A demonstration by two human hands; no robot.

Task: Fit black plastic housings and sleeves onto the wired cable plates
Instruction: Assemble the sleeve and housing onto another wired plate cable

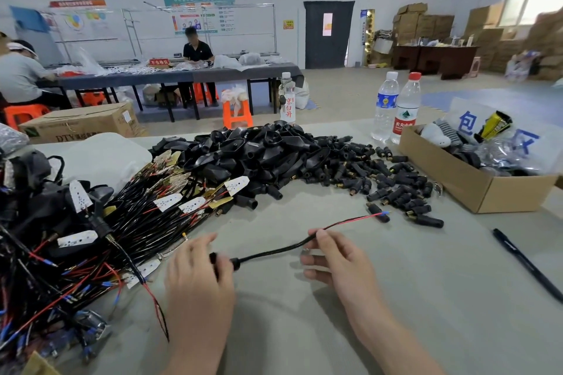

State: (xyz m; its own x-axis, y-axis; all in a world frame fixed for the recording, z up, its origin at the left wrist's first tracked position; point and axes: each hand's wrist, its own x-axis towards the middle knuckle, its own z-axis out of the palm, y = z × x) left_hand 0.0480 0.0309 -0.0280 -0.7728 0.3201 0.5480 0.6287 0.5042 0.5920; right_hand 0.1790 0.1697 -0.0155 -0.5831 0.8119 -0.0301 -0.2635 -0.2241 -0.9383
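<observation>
pinched in the right hand (335,259), a thin black sheathed cable (274,251) is gripped endwise by the left hand (198,274). heaps of black plastic housings (259,149) are left unfitted.

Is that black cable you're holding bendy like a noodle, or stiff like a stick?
Probably bendy: the black cable curves between the left hand and right hand instead of running straight. Likely light, since the right hand holds it with a fingertip pinch. Its thin red wire end looks floppier still.
</observation>
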